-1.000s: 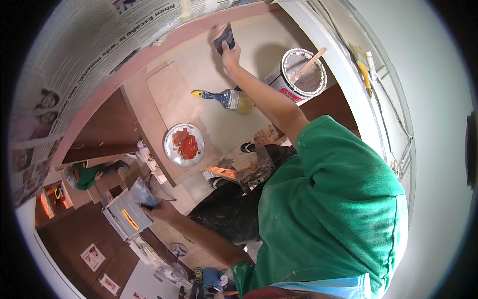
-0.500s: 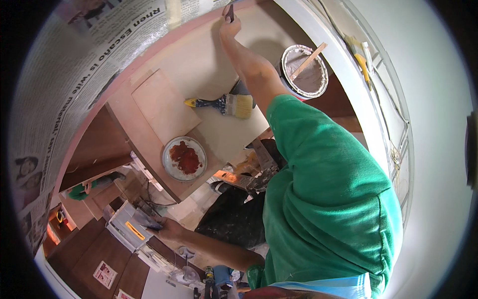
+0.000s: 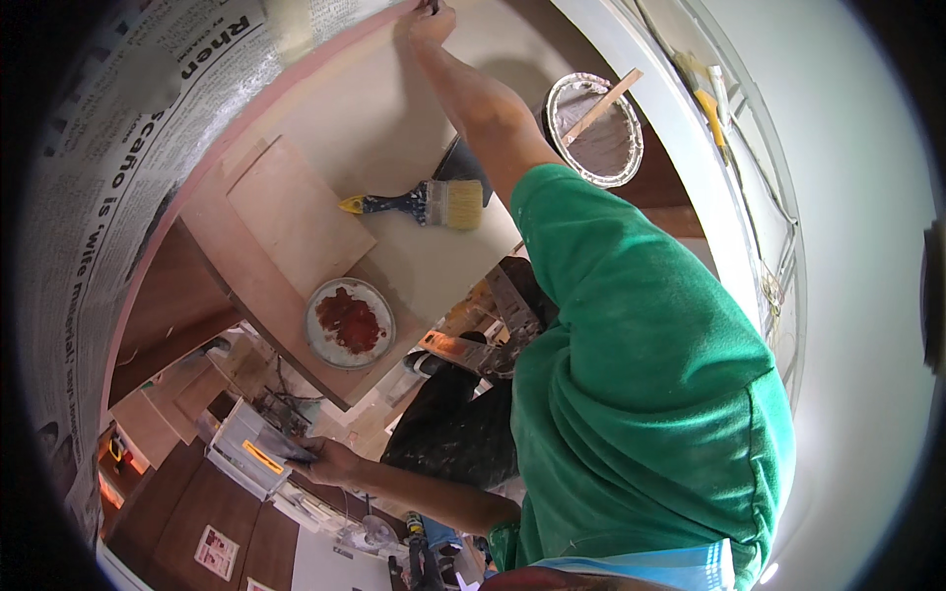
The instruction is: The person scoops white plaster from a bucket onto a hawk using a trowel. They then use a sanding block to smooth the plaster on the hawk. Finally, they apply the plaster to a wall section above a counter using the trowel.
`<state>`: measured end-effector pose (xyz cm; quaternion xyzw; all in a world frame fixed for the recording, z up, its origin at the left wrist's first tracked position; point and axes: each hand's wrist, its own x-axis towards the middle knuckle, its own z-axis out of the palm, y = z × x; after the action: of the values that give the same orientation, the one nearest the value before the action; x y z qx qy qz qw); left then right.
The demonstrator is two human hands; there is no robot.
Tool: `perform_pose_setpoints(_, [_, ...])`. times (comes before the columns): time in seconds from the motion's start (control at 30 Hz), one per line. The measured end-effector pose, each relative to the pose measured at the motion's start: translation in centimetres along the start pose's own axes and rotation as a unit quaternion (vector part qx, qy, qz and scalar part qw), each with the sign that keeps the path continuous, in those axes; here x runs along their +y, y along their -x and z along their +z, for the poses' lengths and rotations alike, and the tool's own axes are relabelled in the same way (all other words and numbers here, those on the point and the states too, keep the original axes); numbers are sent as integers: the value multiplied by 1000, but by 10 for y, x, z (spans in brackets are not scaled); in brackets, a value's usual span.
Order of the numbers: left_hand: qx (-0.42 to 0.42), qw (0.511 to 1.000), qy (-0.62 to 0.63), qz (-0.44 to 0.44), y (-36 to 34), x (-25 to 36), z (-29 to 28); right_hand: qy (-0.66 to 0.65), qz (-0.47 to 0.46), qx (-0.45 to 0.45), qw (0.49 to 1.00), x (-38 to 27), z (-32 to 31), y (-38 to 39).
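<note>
At the top of the picture, my right hand (image 3: 432, 22) is closed round a small dark tool (image 3: 430, 6), partly cut off by the edge. It works close to the pink rim beside the newspaper. At the lower left, my left hand (image 3: 331, 461) grips a dark grey flat piece (image 3: 288, 449); its kind is unclear. Below my right arm, a wide paintbrush (image 3: 448, 204) with a yellow-tipped handle lies on the pale panel (image 3: 419, 271). A round lid (image 3: 322, 347) with red-brown paste sits near the panel's corner. A thin board (image 3: 296, 207) lies beside them.
An open can (image 3: 613, 148) of pinkish paste with a wooden stick (image 3: 603, 106) stands beyond my right forearm. Newspaper (image 3: 108, 197) covers the left side. A yellow-handled brush (image 3: 708, 113) lies on the white ledge. A grey box (image 3: 246, 448) stands behind my left hand.
My right hand has moved up and left, so its tool is mostly out of the picture. The view has shifted slightly; the brush, lid and board appear farther left.
</note>
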<state>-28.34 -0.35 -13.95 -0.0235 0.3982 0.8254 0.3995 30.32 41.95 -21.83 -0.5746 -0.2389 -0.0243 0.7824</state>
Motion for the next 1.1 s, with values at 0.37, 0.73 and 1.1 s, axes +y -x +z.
perform_pose_setpoints(0.37, [-17, 999, 31, -30, 2, 6, -11, -588, 369, 56, 717, -44, 20, 38])
perform_pose_setpoints(0.73, [-21, 999, 38, -21, -1, 13, -16, 150, 68, -45, 985, -80, 38, 129])
perform_pose_setpoints(1.1, [-15, 999, 40, -33, 14, 10, 21, 175, 37, -128, 976, -97, 61, 205])
